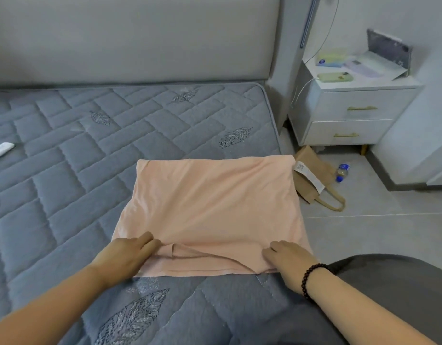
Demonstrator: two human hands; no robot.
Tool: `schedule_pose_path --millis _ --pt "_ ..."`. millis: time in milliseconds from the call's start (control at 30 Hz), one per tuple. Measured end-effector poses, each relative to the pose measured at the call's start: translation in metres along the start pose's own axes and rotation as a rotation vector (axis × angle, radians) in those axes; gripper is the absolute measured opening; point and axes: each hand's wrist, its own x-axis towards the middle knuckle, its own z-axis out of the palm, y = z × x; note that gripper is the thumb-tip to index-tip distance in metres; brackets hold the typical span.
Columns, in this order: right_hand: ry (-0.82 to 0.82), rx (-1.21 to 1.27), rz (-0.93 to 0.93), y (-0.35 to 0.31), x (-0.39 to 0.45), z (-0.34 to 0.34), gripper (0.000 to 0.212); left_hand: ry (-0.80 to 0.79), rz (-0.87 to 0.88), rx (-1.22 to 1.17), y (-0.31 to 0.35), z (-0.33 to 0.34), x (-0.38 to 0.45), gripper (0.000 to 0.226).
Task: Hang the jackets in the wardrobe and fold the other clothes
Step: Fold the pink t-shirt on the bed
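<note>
A peach-pink garment (pixel 210 207) lies flat on the grey quilted mattress (pixel 78 155), near its right edge, with a white label (pixel 308 176) sticking out at its far right corner. My left hand (pixel 126 257) grips the near left part of the garment, fingers tucked under a raised fold. At the near right corner, my right hand (pixel 289 262), with a dark bead bracelet on the wrist, pinches the cloth.
A white bedside cabinet (pixel 351 113) with phones and papers stands right of the bed. A brown paper bag (pixel 317 180) and a small plastic bottle (pixel 341 172) lie on the tiled floor. A white remote (pixel 0 150) rests at the mattress's left. The grey headboard (pixel 130 38) is behind.
</note>
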Motion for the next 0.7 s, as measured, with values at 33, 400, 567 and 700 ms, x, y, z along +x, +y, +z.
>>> schedule_pose_path --millis 33,400,567,700 --pt "0.006 -0.014 -0.016 0.0 -0.004 0.002 0.037 -0.007 0.007 -0.004 -0.001 0.0 -0.004 0.062" --pt "0.288 0.751 0.689 0.029 0.01 -0.001 0.039 -0.056 0.006 -0.227 0.048 0.002 -0.004 0.033" --pt "0.23 0.934 0.823 0.046 0.008 0.005 0.05 -0.125 -0.089 -0.352 0.053 -0.006 -0.008 0.013" --pt "0.061 1.021 0.911 0.056 0.003 0.009 0.042 -0.187 -0.106 -0.358 0.059 -0.021 0.017 0.009"
